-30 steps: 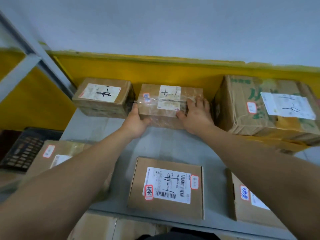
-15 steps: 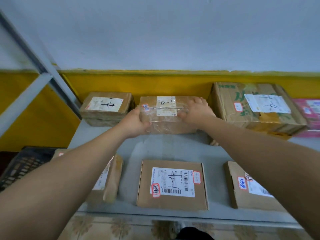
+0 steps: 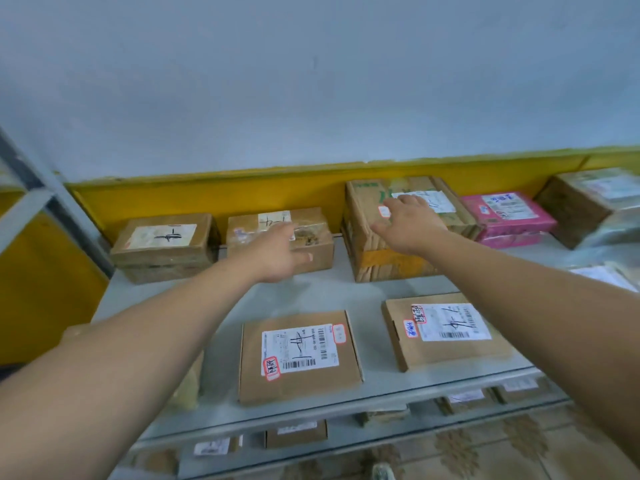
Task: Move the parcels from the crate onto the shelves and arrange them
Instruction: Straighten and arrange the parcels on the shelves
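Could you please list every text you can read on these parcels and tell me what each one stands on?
"十一" handwritten, as it seems: label of the left back box.
The same mark, less clear: labels of the taped box, front middle box, front right box.
Printed lines, barcode numbers, red-edged stickers: too small to read.
Label of the pink parcel, green print on the big box: blurred.

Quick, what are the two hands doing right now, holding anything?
Left hand: open, holding nothing, at the taped parcel.
Right hand: open, fingers spread, holding nothing, over the large box.
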A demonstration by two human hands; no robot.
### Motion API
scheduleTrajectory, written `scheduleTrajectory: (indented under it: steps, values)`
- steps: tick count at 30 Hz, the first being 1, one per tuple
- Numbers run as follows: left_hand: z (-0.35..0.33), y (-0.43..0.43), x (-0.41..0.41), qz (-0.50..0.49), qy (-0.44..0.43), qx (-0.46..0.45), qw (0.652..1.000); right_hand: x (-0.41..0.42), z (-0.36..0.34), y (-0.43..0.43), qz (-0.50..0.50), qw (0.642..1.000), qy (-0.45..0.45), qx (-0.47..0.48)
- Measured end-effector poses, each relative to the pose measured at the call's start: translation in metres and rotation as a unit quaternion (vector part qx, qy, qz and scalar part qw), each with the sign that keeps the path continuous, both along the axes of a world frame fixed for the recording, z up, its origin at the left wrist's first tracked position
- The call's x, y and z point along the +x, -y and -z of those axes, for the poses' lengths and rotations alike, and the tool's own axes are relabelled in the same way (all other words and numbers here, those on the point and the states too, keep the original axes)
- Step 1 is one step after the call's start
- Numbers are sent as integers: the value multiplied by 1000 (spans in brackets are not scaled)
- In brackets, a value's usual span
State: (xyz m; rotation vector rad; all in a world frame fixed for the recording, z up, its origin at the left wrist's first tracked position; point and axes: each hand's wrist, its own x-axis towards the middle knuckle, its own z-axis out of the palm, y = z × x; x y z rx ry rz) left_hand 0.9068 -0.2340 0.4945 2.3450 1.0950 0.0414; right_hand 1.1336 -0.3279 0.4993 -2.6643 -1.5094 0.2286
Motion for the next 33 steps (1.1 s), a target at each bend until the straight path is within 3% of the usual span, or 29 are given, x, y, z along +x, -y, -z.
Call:
scheduleTrajectory:
  steps: [7, 12, 20, 33]
  values:
    - [2, 18, 69, -27, -7, -4, 1000, 89, 3, -5, -19, 999, 25, 20]
    - [11, 22, 135, -117, 33, -84, 989, 158, 36, -20, -1, 1000, -10, -23]
    - [36, 39, 192, -235, 71, -177, 953, 198, 53, -33, -1, 997, -66, -47]
    - [36, 61, 213, -229, 89, -163, 955, 215, 56, -9, 10, 997, -70, -31]
